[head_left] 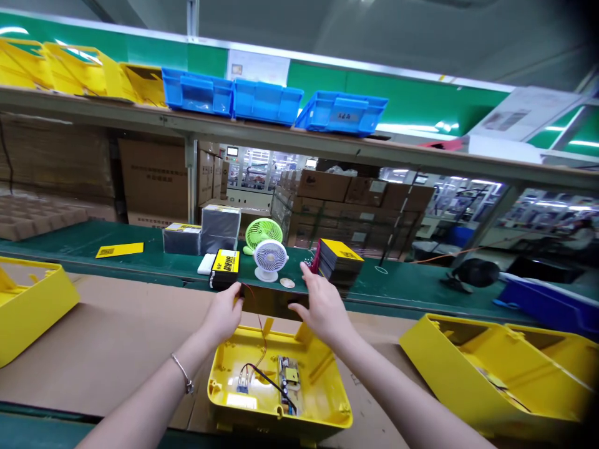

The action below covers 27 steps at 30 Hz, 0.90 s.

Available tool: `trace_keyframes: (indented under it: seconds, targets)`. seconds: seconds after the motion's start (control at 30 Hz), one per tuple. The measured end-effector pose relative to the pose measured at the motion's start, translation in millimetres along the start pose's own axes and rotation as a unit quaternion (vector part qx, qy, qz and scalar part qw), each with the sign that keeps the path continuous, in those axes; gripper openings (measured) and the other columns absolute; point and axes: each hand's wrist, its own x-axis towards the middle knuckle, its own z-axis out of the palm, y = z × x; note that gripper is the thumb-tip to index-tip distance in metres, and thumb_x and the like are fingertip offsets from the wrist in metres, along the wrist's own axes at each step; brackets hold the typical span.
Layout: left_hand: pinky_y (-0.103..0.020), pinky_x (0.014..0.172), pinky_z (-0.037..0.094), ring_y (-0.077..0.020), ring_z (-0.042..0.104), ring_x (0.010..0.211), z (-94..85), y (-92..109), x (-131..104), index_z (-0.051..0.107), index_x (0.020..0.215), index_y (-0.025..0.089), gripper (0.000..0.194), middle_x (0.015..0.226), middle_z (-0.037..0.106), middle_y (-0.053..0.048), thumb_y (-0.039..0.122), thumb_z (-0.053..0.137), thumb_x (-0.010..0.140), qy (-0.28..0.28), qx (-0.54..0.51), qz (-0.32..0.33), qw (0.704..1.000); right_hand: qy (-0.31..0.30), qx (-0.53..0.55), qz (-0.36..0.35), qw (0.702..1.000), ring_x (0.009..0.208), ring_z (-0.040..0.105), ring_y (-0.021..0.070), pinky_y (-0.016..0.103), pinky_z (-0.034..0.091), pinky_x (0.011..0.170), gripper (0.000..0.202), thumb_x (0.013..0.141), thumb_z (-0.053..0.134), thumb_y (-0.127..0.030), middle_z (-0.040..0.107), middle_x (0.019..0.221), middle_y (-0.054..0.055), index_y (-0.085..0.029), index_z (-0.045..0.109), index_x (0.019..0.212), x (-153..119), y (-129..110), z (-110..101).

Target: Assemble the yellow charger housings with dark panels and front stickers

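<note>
My left hand point(223, 315) has thumb and forefinger drawn together at a thin red-and-black wire point(263, 330), which runs down into an open yellow plastic housing point(336, 393). Inside the housing are a circuit board point(289, 379) and a small blue connector point(243, 388). Just beyond my left fingers lies a black block with a yellow label point(226, 262). My right hand point(322, 305) is open, thumb and fingers apart, beside a stack of dark pieces with a yellow top point(340, 262). A dark brown surface point(271, 302) shows between my hands; whether either touches it I cannot tell.
A white fan point(271, 257) and a green fan point(263, 232) stand on the green ledge point(412, 284). More yellow housings point(449, 362) flank the cardboard-covered bench point(135, 337). Grey wrapped blocks point(221, 227) sit behind. Blue bins point(267, 103) line the overhead shelf.
</note>
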Motion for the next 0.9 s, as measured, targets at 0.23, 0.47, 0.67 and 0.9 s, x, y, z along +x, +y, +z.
trace_keyframes:
  seconds: [0.23,0.47,0.67,0.9]
  targets:
    - [-0.026,0.074,0.044,-0.0159,0.059,0.08,5.6,4.9,-5.2,0.057,0.086,0.021,0.025,0.085,0.065,-0.002,0.006,0.042,0.073,-0.011,0.026,0.005,1.0,-0.163,-0.148,-0.144,0.965,0.095,0.052,0.0229,0.034,0.039,0.081,0.066,0.078,0.043,-0.007,0.057,0.102,0.012,-0.018,0.02,0.139,-3.1,-40.4,25.2]
    - [-0.029,0.079,0.044,-0.0172,0.06,0.084,10.9,5.1,-7.2,0.06,0.086,0.021,0.031,0.086,0.066,-0.003,0.002,0.042,0.068,-0.016,0.044,-0.011,0.999,-0.252,-0.127,-0.089,0.955,0.079,0.059,0.0189,0.025,0.041,0.067,0.016,0.081,0.051,-0.023,0.063,0.084,0.008,-0.017,0.064,0.089,12.0,-28.1,17.4]
    - [-0.028,0.077,0.044,-0.0174,0.059,0.086,7.7,-2.9,1.0,0.062,0.09,0.017,0.025,0.092,0.066,-0.006,0.014,0.042,0.074,-0.033,0.065,-0.045,0.996,-0.199,-0.127,-0.089,0.968,0.089,0.057,0.0217,0.029,0.041,0.073,0.018,0.084,0.048,-0.028,0.063,0.091,0.009,-0.017,0.06,0.089,9.8,-40.9,7.9]
    - [-0.024,0.055,0.041,-0.016,0.059,0.063,-14.0,-9.0,25.6,0.069,0.067,0.016,0.021,0.067,0.068,-0.004,0.032,0.055,0.069,-0.152,0.105,-0.079,0.98,-0.239,-0.112,-0.089,0.96,0.071,0.061,0.0237,0.03,0.042,0.064,0.044,0.083,0.042,-0.051,0.065,0.074,0.011,-0.015,0.066,0.076,12.2,-80.1,18.5]
